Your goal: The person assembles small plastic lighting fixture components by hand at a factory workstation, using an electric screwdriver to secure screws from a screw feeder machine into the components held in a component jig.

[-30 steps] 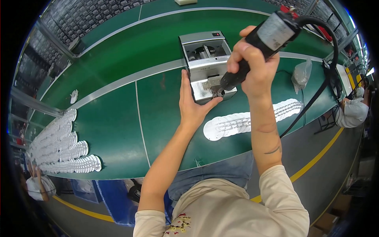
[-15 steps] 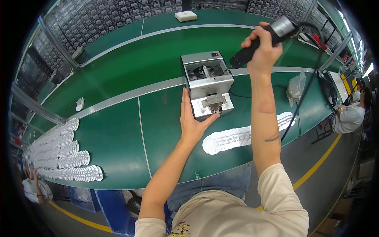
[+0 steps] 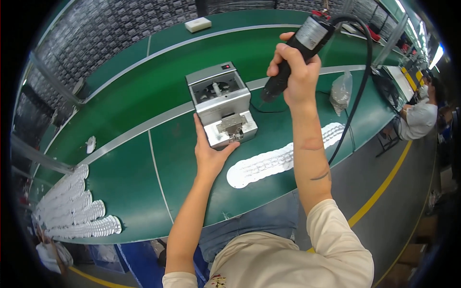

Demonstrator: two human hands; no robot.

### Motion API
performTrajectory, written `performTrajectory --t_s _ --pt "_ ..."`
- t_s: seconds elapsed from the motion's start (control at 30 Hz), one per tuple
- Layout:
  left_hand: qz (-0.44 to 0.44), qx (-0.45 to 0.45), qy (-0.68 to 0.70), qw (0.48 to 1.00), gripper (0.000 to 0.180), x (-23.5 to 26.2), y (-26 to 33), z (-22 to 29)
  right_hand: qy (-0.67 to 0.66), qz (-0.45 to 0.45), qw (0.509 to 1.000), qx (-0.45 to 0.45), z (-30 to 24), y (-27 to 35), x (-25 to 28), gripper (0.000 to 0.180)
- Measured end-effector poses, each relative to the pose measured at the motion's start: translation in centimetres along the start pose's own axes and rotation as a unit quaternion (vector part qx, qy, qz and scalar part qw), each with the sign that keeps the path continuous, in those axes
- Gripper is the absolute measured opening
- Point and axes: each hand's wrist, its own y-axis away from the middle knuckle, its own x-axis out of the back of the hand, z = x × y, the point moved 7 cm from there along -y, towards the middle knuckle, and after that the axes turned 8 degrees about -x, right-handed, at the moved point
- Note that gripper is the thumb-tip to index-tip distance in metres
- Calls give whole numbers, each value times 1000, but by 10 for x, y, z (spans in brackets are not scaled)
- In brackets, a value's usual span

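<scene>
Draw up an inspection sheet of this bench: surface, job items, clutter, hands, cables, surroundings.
Surface: green table, pale seam.
Job items: silver machine; black handheld tool; overlapping white discs in rows.
Clutter: clear bag at right; white block beyond.
Hands: left hand lies against the machine's left side and front; right hand grips the tool, right of the machine.
Cables: thick black cable from the tool.
Surroundings: co-worker at far right.

Driver label [image 3: 311, 37] illegible; forearm [image 3: 312, 158] hides some discs [image 3: 259, 166].

Green table [image 3: 129, 177], machine [image 3: 221, 110] at far edge, bag [image 3: 340, 93] toward right edge, white discs [image 3: 259, 165] toward near edge, disc rows [image 3: 91, 211] at left
</scene>
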Motion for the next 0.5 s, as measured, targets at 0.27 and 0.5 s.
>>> performTrajectory --t_s 0.27,0.5 --pt "1 -26 -18 1000 121 -2 -1 7 -179 -27 983 -35 -16 0 -9 26" --pt "4 -32 -31 999 124 9 2 10 -272 -128 953 -31 -41 22 -11 31"
